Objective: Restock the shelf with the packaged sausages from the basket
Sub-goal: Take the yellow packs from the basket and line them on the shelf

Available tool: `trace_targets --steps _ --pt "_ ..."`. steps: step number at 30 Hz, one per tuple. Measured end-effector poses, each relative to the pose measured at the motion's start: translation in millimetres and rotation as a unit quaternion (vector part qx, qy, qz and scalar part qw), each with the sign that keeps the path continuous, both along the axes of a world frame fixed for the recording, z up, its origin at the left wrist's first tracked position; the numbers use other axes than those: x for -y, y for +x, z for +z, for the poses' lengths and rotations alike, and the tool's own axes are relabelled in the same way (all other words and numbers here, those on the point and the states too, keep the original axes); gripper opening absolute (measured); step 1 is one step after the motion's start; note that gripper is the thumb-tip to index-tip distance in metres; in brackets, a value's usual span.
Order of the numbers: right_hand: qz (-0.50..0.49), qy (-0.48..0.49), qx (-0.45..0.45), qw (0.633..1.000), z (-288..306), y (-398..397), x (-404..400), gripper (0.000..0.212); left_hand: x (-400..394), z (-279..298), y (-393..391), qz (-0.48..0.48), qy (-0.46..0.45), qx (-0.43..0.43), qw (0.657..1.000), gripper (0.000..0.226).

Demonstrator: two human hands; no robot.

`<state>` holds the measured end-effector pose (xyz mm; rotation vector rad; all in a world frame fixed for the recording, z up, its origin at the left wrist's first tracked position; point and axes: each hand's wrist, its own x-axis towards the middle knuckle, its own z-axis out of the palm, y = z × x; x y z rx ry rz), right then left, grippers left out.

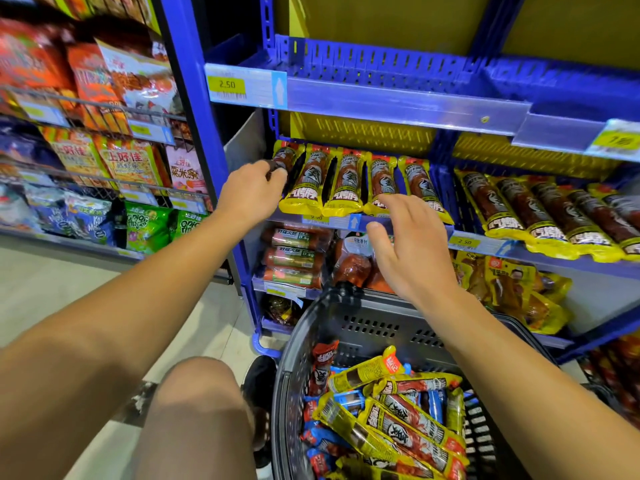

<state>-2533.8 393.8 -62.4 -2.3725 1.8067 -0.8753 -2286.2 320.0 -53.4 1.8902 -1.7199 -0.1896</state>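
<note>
- The packaged sausages I am restocking lie in two places: a loose heap in the grey basket point(304, 344) below me, and a row of five yellow packs point(349, 183) standing side by side on the blue shelf point(408, 98) section in front.
- My left hand point(251, 194) pinches the leftmost pack point(285, 157) of that row near its lower end, fingers curled round it at the shelf's left edge.
- I judge the step to be seating this pack, so I would push it back until its bottom edge lines up with its neighbours, label facing out.
- My right hand point(403, 244) hovers spread and holding nothing, just in front of the row's right end, ready to steady the packs if they tip.
- More yellow packs point(543, 216) fill the next section to the right.
- Snack bags point(131, 161) hang on the rack to the left.
</note>
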Motion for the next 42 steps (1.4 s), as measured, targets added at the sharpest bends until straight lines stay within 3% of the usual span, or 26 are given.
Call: trace_targets --steps 5,10,15,19,23,29,36,42 --pt "-0.023 0.02 -0.043 0.999 -5.9 -3.1 0.1 0.074 -13.1 -13.7 9.4 -0.096 0.006 0.078 0.992 0.057" --pt "-0.026 0.038 -0.061 0.997 -7.4 -2.2 -4.9 0.073 -14.5 -10.4 9.4 -0.104 0.024 0.099 0.989 0.058" --pt "-0.013 0.044 -0.083 0.996 -5.9 -3.2 -10.9 0.07 -34.7 6.3 -2.4 -0.117 -0.006 0.099 0.988 0.072" --pt "0.006 0.037 -0.103 0.994 -7.3 -6.7 -29.4 0.075 -65.6 11.0 -25.1 -0.154 -0.058 0.116 0.98 0.069" --pt "0.023 0.049 -0.102 0.993 -20.8 -23.8 -62.4 0.079 -112.1 -8.9 -60.5 -0.205 -0.071 0.077 0.973 0.074" --pt "0.011 0.139 -0.162 0.977 -79.0 -79.2 -110.7 0.081 -165.7 -87.8 -120.4 -0.267 0.05 0.093 0.958 0.076" --pt "-0.027 0.262 -0.201 0.944 -133.6 -147.0 -155.0 0.083 -172.9 -167.3 -157.2 -0.284 0.175 0.125 0.935 0.071" --pt "-0.036 0.305 -0.199 0.931 -155.0 -180.7 -163.5 0.082 -157.8 -218.9 -187.2 -0.271 0.252 0.077 0.926 0.077"
